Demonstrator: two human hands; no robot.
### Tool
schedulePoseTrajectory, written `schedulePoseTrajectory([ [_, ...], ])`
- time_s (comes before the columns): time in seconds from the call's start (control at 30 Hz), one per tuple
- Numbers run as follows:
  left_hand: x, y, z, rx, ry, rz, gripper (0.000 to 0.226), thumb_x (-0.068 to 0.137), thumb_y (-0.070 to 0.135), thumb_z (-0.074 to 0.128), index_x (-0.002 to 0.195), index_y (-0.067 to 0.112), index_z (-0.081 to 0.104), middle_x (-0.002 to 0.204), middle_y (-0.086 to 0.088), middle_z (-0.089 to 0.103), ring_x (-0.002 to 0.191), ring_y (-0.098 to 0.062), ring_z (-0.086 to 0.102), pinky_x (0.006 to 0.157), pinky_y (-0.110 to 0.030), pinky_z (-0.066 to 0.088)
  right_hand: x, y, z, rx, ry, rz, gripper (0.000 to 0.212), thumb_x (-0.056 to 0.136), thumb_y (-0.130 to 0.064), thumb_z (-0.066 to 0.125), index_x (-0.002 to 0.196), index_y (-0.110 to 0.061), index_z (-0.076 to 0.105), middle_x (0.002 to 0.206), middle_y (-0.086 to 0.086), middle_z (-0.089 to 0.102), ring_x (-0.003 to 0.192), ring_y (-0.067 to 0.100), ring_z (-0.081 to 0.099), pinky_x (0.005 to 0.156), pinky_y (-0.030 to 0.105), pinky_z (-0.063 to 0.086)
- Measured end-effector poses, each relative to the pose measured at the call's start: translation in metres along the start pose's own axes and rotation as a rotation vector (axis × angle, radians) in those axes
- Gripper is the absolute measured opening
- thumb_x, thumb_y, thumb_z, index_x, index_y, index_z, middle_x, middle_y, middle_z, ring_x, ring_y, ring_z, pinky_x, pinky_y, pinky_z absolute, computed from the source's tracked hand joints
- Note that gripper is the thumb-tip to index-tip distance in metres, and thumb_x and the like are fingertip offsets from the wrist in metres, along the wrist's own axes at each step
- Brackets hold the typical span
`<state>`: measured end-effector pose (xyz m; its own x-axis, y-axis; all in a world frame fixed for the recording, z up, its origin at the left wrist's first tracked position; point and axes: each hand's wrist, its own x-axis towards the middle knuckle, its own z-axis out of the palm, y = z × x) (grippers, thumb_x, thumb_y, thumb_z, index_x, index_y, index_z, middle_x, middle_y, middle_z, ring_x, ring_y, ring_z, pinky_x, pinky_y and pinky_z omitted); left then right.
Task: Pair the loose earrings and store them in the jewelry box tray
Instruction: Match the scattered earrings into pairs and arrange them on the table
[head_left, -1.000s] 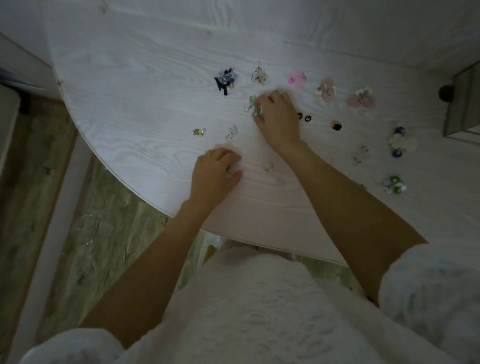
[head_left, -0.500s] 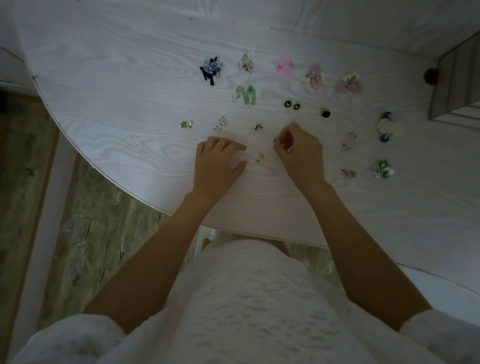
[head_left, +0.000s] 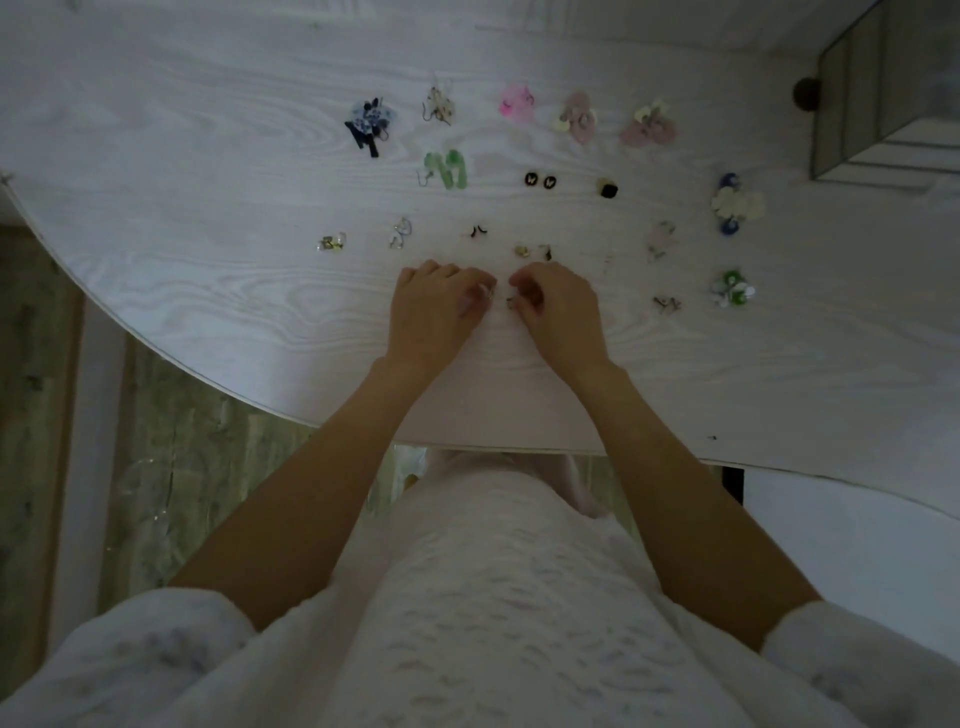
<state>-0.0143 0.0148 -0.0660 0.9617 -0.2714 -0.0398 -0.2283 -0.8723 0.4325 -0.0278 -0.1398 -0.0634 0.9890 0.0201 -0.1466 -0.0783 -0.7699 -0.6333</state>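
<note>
1. Dimly, I see the left hand (head_left: 434, 306) and right hand (head_left: 558, 306) each pinching a tiny earring (head_left: 511, 301), its shape unclear.
2. Two green earrings (head_left: 447, 167) lie farther up the surface (head_left: 208, 208).
3. The jewelry box (head_left: 883, 88) is cut off at the right edge.

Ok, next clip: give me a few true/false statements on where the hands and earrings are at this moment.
1. Both hands, left hand and right hand, are close together at the near part of the table. True.
2. The green earrings are held in the right hand. False: they lie on the table, farther out, apart from both hands.
3. Each hand pinches a small earring, one at the left fingertips and one at the right. True.
4. The black round studs lie left of the green earrings. False: they lie to their right.
5. The pink earrings are in the far row. True.
</note>
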Motion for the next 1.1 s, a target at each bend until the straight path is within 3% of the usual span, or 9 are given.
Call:
schedulePoseTrajectory([
  [0.13,-0.002,-0.005,0.0,-0.026,0.0,-0.009,0.024,0.085,0.028,0.06,0.108,0.025,0.066,0.098,-0.001,0.068,0.089,-0.026,0.056,0.073,-0.031,0.032,0.004,-0.01,0.001,0.062,0.057,0.003,0.022,0.084,-0.006,0.06,0.106,-0.007,0.062,0.098,0.01,0.067,0.085,0.019,0.061,0.08,0.03,0.049],
  [0.23,-0.004,-0.008,-0.001,-0.034,-0.001,-0.023,0.034,0.084,0.028,0.061,0.118,0.023,0.06,0.104,0.0,0.066,0.094,-0.025,0.056,0.077,-0.033,0.035,-0.001,-0.008,-0.002,0.047,0.143,0.01,0.024,0.084,0.0,0.056,0.106,-0.006,0.062,0.101,0.01,0.064,0.082,0.012,0.055,0.078,0.025,0.047],
  [0.37,-0.002,-0.008,-0.003,-0.04,-0.006,-0.041,0.023,0.085,0.028,0.06,0.106,0.021,0.065,0.096,-0.001,0.068,0.091,-0.026,0.057,0.078,-0.035,0.034,-0.009,-0.007,0.001,0.061,0.077,0.148,0.022,0.082,-0.011,0.063,0.103,-0.008,0.062,0.093,0.008,0.063,0.08,0.016,0.057,0.077,0.029,0.047],
  [0.47,0.002,-0.006,-0.002,-0.056,-0.013,-0.044,0.02,0.087,0.032,0.057,0.101,0.022,0.068,0.09,-0.002,0.069,0.086,-0.025,0.057,0.075,-0.033,0.033,-0.005,-0.017,0.01,0.069,0.034,0.143,0.021,0.082,-0.017,0.066,0.101,-0.007,0.062,0.094,0.01,0.062,0.082,0.018,0.055,0.076,0.02,0.038],
  [0.6,0.005,-0.006,-0.003,-0.059,-0.01,-0.031,0.019,0.087,0.033,0.057,0.098,0.022,0.068,0.086,-0.004,0.069,0.082,-0.026,0.058,0.074,-0.033,0.033,0.001,-0.025,0.014,-0.027,0.057,0.09,0.019,0.089,-0.012,0.056,0.104,-0.005,0.063,0.105,0.014,0.059,0.091,0.023,0.057,0.074,0.018,0.032],
  [0.8,0.006,-0.01,-0.002,-0.046,-0.012,0.026,0.017,0.084,0.035,0.061,0.094,0.024,0.068,0.086,0.0,0.069,0.08,-0.023,0.059,0.072,-0.031,0.031,0.006,-0.026,0.015,-0.341,-0.026,0.03,0.02,0.091,-0.004,0.05,0.109,-0.005,0.058,0.124,0.017,0.053,0.101,0.027,0.056,0.078,0.032,0.045],
  [0.97,0.008,-0.013,0.001,-0.03,0.0,0.035,0.021,0.083,0.039,0.061,0.092,0.021,0.068,0.085,-0.002,0.069,0.08,-0.024,0.058,0.071,-0.03,0.03,0.009,-0.03,0.014,-0.212,-0.078,0.067,0.025,0.089,-0.017,0.057,0.111,-0.005,0.059,0.131,0.017,0.049,0.113,0.026,0.053,0.087,0.031,0.042],
  [1.1,0.008,-0.013,0.0,-0.017,-0.005,0.04,0.025,0.084,0.039,0.061,0.095,0.018,0.068,0.086,-0.005,0.069,0.082,-0.026,0.058,0.072,-0.032,0.033,0.002,-0.031,0.009,-0.074,-0.033,0.119,0.034,0.085,-0.013,0.062,0.118,-0.005,0.058,0.121,0.016,0.054,0.109,0.026,0.054,0.089,0.028,0.039],
])
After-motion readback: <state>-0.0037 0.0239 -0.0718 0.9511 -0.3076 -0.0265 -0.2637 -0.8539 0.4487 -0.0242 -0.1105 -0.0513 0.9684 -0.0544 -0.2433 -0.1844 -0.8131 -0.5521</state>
